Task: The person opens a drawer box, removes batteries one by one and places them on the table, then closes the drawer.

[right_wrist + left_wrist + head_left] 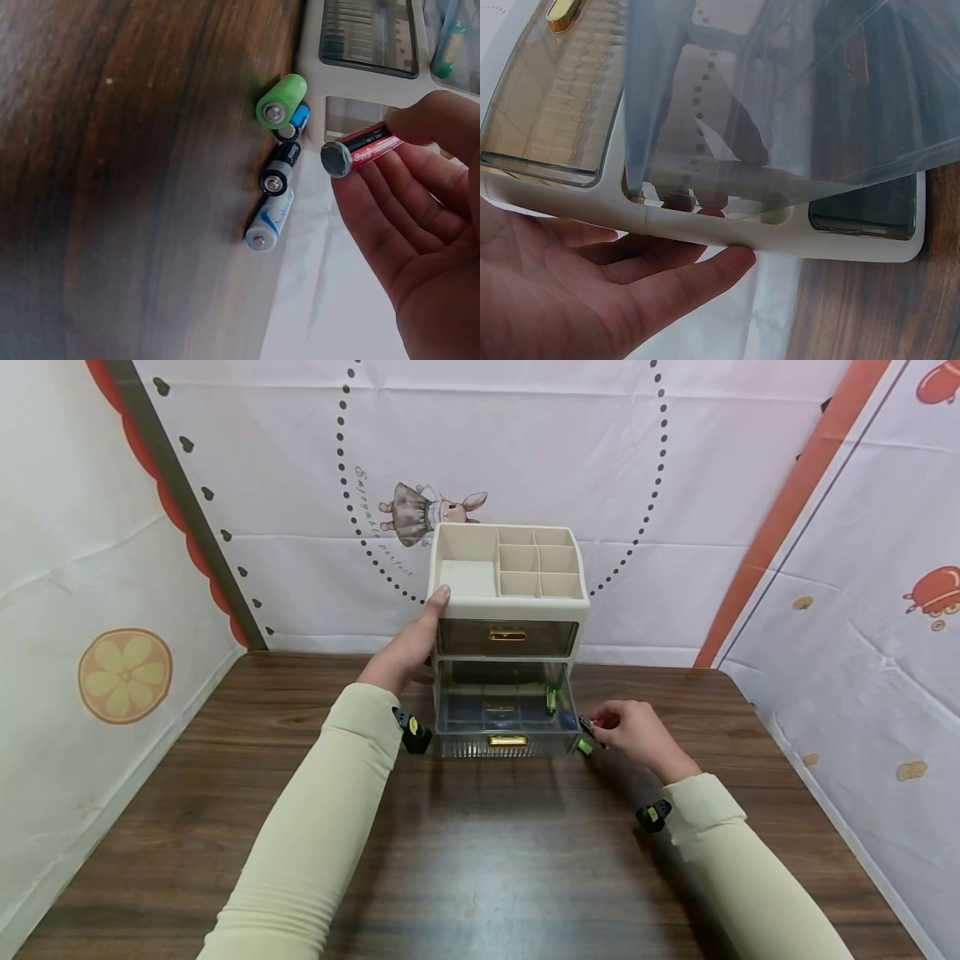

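Note:
My right hand (633, 732) pinches a red and black battery (364, 148) between thumb and fingers, just right of the pulled-out drawer (472, 745). Below it in the right wrist view, a green battery (281, 101), a blue battery (294, 121), a black battery (280, 169) and a white battery (270, 220) lie in a row on the table, beside the cream drawer organizer (517, 607). Another green battery (551, 699) is inside the clear drawer. My left hand (411, 645) rests against the organizer's left side, thumb up by its top tray, fingers along the frame (682, 227).
The organizer's top tray (468, 578) has one large and several small compartments. Above the pulled-out drawer, a tinted drawer (508, 637) with a gold handle is closed. The wooden table (480, 860) meets a printed cloth backdrop (285, 468) behind the organizer.

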Tool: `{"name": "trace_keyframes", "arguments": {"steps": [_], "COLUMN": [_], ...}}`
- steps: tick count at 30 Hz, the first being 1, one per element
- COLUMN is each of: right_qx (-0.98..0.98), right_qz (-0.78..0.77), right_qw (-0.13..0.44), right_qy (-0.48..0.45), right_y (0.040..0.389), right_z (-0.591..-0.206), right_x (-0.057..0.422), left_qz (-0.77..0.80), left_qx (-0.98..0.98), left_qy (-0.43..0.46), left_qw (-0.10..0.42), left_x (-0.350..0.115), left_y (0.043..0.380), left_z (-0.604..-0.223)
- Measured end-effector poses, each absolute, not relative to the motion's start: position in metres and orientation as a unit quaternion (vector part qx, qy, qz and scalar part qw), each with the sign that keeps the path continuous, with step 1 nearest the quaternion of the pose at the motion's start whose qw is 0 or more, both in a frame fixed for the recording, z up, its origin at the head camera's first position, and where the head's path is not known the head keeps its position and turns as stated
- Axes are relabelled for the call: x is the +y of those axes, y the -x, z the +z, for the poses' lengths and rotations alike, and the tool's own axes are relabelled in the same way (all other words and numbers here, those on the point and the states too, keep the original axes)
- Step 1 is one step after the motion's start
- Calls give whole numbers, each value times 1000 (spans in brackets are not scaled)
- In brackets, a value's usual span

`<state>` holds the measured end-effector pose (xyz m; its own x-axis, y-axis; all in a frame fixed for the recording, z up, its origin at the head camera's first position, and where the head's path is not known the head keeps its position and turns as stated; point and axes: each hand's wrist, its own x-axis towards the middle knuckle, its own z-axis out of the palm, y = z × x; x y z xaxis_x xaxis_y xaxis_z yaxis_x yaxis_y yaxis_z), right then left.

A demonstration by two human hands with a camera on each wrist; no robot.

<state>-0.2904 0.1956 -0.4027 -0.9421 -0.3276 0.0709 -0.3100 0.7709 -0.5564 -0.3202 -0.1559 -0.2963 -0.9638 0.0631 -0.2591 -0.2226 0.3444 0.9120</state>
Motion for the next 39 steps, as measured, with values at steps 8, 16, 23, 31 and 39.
{"name": "trace_keyframes", "arguments": {"steps": [8,16,23,31,39], "right_qx": [948,949,950,954,959], "right_qz": [-266,-255,-248,-233,-209], "right_qw": [36,37,35,42,49], "right_qy": [169,184,186,184,186], "right_y": [293,295,297,299,301], "right_z": [-410,-415,-416,-415,-417], "right_x": [197,196,193,191,187], "left_qz": [573,577,575,574,576], "left_qx": [808,805,807,808,807], "left_qy": [52,50,48,46,46], "left_qw": [125,126,128,127,125], "left_x": [-156,-156,-157,-158,-157], "left_y": [319,320,321,321,320], "left_z": [-296,-298,-298,-298,-298]}}
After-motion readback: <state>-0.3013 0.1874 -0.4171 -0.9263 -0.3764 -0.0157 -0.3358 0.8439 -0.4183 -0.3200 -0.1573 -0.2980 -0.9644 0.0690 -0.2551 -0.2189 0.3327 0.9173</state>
